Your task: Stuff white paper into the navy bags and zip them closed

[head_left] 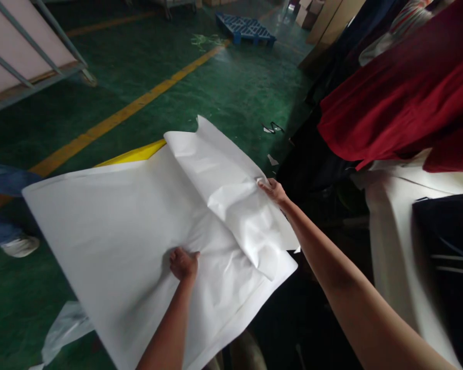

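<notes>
A large white sheet [111, 216], of paper or thin plastic, spreads out before me, with its right part folded over in a creased flap [219, 169]. My right hand [272, 190] is closed on the flap's outer edge. Near the middle of the sheet, my left hand [183, 263] presses down with its fingers curled; whether it pinches any of the sheet is hidden. Wrinkles run from the left hand toward the fold. A strip of yellow material [135, 154] shows beyond the sheet's far edge.
Red cloth [401, 92] and dark fabric hang at the right, above a white draped surface [393, 246]. A person's leg and shoe [21, 245] are at the left. A wheeled metal cart [34, 82] stands upper left; a blue pallet [247, 28] lies on the green floor farther off.
</notes>
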Motion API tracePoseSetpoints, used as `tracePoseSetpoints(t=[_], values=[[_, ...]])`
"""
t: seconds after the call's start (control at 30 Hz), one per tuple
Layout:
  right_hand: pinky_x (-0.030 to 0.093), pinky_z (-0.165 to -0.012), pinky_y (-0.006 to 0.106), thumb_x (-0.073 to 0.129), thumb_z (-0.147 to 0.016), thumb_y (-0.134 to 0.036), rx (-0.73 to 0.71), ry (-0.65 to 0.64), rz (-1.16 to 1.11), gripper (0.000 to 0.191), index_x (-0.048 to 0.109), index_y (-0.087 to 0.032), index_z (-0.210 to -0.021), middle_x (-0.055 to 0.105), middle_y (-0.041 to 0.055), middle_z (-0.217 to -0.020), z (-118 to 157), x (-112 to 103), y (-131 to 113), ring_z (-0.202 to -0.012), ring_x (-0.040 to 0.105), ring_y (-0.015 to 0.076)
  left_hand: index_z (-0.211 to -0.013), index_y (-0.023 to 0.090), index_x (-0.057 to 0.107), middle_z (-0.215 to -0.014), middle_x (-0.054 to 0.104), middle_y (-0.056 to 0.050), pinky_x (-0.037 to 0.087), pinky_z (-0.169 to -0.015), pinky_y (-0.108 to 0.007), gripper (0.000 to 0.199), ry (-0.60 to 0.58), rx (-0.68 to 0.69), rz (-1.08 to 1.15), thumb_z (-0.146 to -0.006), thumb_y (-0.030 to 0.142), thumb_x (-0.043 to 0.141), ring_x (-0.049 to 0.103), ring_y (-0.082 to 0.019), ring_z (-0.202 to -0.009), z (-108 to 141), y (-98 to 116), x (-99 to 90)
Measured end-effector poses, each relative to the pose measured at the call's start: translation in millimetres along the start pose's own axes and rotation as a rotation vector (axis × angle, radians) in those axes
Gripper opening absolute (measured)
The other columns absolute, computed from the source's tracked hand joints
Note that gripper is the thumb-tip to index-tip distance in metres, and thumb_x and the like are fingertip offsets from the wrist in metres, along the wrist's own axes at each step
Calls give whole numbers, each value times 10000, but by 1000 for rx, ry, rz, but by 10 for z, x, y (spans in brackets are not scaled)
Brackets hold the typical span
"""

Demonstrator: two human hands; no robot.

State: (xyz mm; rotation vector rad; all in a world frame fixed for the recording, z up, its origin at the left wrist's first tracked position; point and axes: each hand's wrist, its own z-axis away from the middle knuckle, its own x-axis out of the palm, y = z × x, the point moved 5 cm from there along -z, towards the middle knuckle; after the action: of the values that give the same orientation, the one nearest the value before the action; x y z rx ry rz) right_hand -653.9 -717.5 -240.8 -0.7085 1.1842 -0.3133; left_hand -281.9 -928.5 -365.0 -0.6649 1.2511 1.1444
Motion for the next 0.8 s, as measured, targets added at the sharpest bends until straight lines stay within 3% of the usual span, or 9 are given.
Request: tracePoseSetpoints(t=[0.1, 0.2, 0.33, 0.43, 0.5, 0.6, 0.7, 0.8], values=[[428, -665, 244, 572, -859, -503, 57, -71, 157, 390, 661, -169, -1039, 683, 84, -898, 114, 203, 5, -833, 640, 212, -1163, 59, 564, -1163, 624, -197, 430, -891, -401, 527, -32, -1, 54, -737, 314, 740, 556, -331, -1106, -59, -70, 51], [452, -707, 272, 555, -886, -442, 142, -62, 224, 341, 675, -184, -1075, 693, 113, -958, 158, 280, 97, -905, 655, 253, -1061, 95, 627, -1067, 674, -155, 418, -882, -394, 350, -46, 0, 90, -763, 264, 699, 588, -310, -1029, -79, -136, 126], [479, -784, 325, 511, -908, -381, 342, 23, 255, 338, 664, -194, -1144, 683, 137, -1054, 177, 183, 372, -996, 645, 288, -906, 145, 680, -956, 689, -123, 406, -851, -386, 149, -39, 21, 121, -806, 216, 595, 586, -298, -981, -83, -186, 213], [483, -835, 378, 482, -913, -340, 426, 73, 259, 404, 586, -153, -1255, 661, 171, -1110, 247, 58, 567, -1045, 625, 315, -790, 159, 675, -930, 677, -136, 403, -808, -393, 131, -24, 40, 153, -790, 194, 549, 573, -308, -956, -101, -202, 242], [469, -893, 423, 496, -900, -331, 380, 157, 276, 527, 452, -131, -1385, 613, 192, -1213, 331, -24, 618, -1113, 588, 332, -752, 165, 661, -914, 670, -141, 401, -798, -399, 135, -9, 57, 183, -774, 189, 530, 568, -309, -932, -112, -210, 237], [387, -1024, 487, 516, -880, -319, 126, 315, 323, 664, 299, -131, -1478, 461, 195, -1412, 522, -38, 523, -1273, 459, 341, -722, 181, 631, -861, 663, -125, 390, -859, -412, 110, 15, 95, 236, -753, 207, 529, 559, -301, -942, -92, -237, 190], [350, -1080, 484, 510, -884, -316, -129, 268, 264, 607, 369, -136, -1446, 431, 185, -1435, 779, 232, 357, -1325, 399, 312, -705, 194, 601, -835, 658, -125, 374, -912, -432, 102, 79, 124, 296, -745, 257, 530, 543, -315, -980, 4, -309, 87], [396, -1071, 453, 564, -867, -337, -216, 113, 104, 552, 470, -152, -1379, 497, 177, -1366, 1072, 694, 207, -1274, 464, 286, -685, 207, 576, -792, 651, -126, 387, -896, -441, 128, 182, 176, 378, -746, 308, 526, 542, -321, -939, 170, -398, -51]])
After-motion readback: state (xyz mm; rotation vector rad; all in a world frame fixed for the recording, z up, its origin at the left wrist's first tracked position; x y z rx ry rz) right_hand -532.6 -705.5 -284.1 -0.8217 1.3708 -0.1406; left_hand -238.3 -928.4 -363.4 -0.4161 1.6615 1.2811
